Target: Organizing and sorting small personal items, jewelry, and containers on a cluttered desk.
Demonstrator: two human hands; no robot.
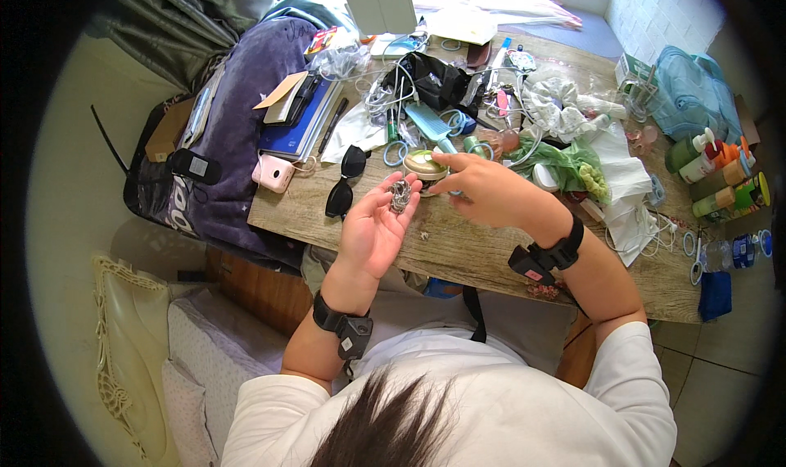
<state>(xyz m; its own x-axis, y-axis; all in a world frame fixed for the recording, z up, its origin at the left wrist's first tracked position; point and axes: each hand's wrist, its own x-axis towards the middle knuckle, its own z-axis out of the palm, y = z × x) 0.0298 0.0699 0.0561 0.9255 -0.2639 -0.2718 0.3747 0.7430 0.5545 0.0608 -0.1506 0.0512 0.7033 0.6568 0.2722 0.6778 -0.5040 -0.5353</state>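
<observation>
My left hand (pixel 372 234) is turned palm up, with a small tangled clump of silver chain (pixel 399 196) resting on its fingers. Just right of it, a round box (pixel 422 163) with a greenish lid stands on the wooden table (pixel 368 266). My right hand (pixel 490 193) comes at this box from the right, palm down, its index finger on the lid's edge and other fingertips at the lower side. The inside of the box is hidden. Dark sunglasses (pixel 341 190) lie left of my left hand.
A blue notebook (pixel 292 136) and a pink instant camera (pixel 273 173) lie to the left. Behind the box are a light-blue comb (pixel 428 123), white cables and a black bag (pixel 434 81). Pump bottles (pixel 696 157) and a blue translucent bag (pixel 694 93) stand at the right.
</observation>
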